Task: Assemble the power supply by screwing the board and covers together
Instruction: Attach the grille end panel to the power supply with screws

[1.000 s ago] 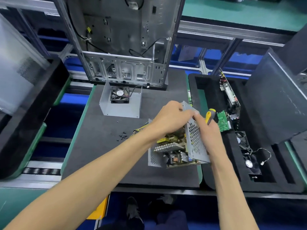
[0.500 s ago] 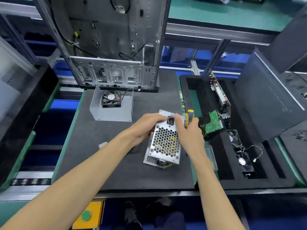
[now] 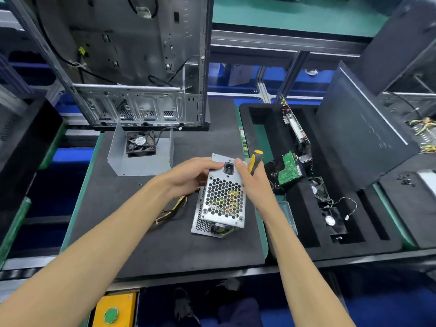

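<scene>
The power supply, a silver metal box with a honeycomb grille and a black mains socket, stands tilted on the black foam mat. My left hand grips its upper left edge. My right hand holds a yellow and black screwdriver in the palm, with the thumb pressing on the box's top right by the socket. Yellow and black cables trail out to the left of the box. A second grey cover with a black fan stands further back on the mat.
An open computer case stands upright at the back of the mat. To the right a black foam tray holds circuit boards and fans. A dark panel leans at far right. A yellow box with a green button sits below.
One second ago the box's open side with the board faced me. Both hands have turned it so the grille and socket face up, and its lower end now rests on the mat.
</scene>
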`<act>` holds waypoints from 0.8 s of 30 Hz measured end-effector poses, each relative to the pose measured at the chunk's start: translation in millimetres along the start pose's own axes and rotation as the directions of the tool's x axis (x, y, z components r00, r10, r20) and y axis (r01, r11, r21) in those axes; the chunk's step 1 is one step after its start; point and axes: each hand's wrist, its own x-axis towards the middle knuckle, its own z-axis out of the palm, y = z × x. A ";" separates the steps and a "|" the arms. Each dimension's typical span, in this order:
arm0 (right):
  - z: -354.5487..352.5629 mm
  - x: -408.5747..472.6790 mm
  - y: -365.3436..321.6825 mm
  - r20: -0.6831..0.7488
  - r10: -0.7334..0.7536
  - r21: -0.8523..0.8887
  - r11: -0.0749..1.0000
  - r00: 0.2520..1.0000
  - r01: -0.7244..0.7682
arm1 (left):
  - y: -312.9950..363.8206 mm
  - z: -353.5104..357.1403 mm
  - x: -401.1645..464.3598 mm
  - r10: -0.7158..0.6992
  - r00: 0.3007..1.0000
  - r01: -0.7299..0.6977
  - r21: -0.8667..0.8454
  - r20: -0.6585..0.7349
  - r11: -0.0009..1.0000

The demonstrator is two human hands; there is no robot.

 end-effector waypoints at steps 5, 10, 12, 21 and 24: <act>-7.3 5.1 1.6 0.010 -0.064 -0.051 0.997 0.998 0.065 | 2.0 4.0 -1.7 0.004 1.000 -0.003 -0.022 0.027 1.000; -11.4 12.3 -2.1 0.093 -0.039 -0.148 0.988 0.995 0.053 | -3.6 1.8 -2.1 -0.008 1.000 0.009 -0.060 0.013 0.998; -10.6 11.4 -2.4 0.129 -0.042 -0.165 0.984 0.991 0.064 | -4.8 -2.8 -0.3 -0.043 0.999 0.044 -0.053 0.020 0.998; -9.2 11.4 1.8 0.121 -0.028 -0.190 0.980 0.992 0.050 | -4.7 -18.0 2.1 -0.095 0.987 0.105 -0.072 0.131 0.992; -6.7 9.3 1.5 0.059 -0.099 -0.207 0.972 0.993 0.109 | -5.9 -22.4 0.7 -0.100 0.987 0.109 -0.059 0.127 0.992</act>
